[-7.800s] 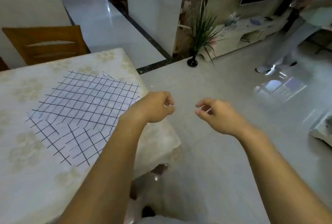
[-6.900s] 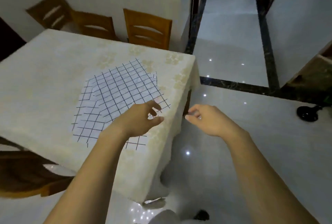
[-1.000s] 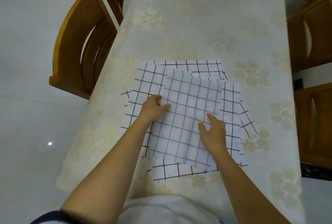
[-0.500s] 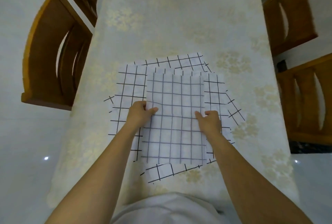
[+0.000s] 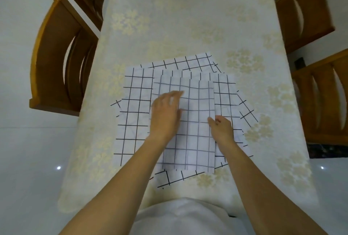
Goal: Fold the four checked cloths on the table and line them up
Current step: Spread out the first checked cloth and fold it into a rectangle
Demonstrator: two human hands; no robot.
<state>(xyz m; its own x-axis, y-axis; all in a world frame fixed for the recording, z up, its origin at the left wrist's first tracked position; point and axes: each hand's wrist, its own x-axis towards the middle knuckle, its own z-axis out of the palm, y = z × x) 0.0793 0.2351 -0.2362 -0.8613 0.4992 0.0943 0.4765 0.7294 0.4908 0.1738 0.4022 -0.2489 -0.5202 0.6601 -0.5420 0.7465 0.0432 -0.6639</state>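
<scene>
Your checked cloths (image 5: 131,114) lie in one overlapping pile on the table (image 5: 188,18), midway between its left and right edges and close to the near edge where you stand. The layers sit at skewed angles, so the count is unsure: it looks like four. The top cloth (image 5: 197,121) shows paler grey lines and lies roughly square to the table edges. Your left hand (image 5: 165,114) rests flat on its left part, fingers straight and together. Your right hand (image 5: 221,129) has its fingers curled at the cloth's right edge, pinching it. A cream flowered tablecloth (image 5: 244,27) covers the table. Four wooden chairs (image 5: 56,56) stand round it, two at the left edge and two at the right
</scene>
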